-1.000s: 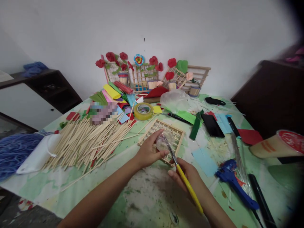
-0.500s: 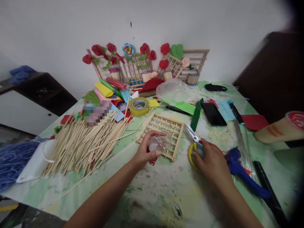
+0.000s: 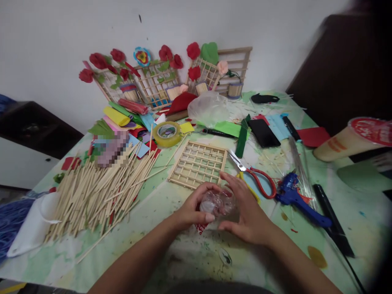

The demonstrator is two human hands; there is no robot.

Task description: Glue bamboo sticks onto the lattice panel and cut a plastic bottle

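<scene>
My left hand [image 3: 190,209] is closed around a clear, crumpled plastic cup-like piece [image 3: 217,203] with a red printed patch below it. My right hand [image 3: 249,212] is just to the right of this piece, its thumb and fingers spread in a curve. Whether its fingertips touch the plastic I cannot tell. Beyond both hands lies a square lattice of thin wooden sticks [image 3: 208,146]. Scissors with red handles [image 3: 259,179] rest on the table past my right hand, blades slightly apart. A yellow-edged item [image 3: 253,191] is partly hidden behind that hand.
Loose wooden sticks [image 3: 92,196] are heaped at left. A tape roll [image 3: 157,136] and folded coloured paper [image 3: 116,116] lie behind them. A blue glue gun [image 3: 306,208], a phone [image 3: 263,132] and a tilted drink cup [image 3: 339,143] occupy the right. Lattices with paper flowers [image 3: 165,53] lean on the wall.
My right hand has left the scissors and yellow-edged item and moved left beside the clear plastic piece. My left hand has brought that piece nearer, off the lattice. The view has shifted.
</scene>
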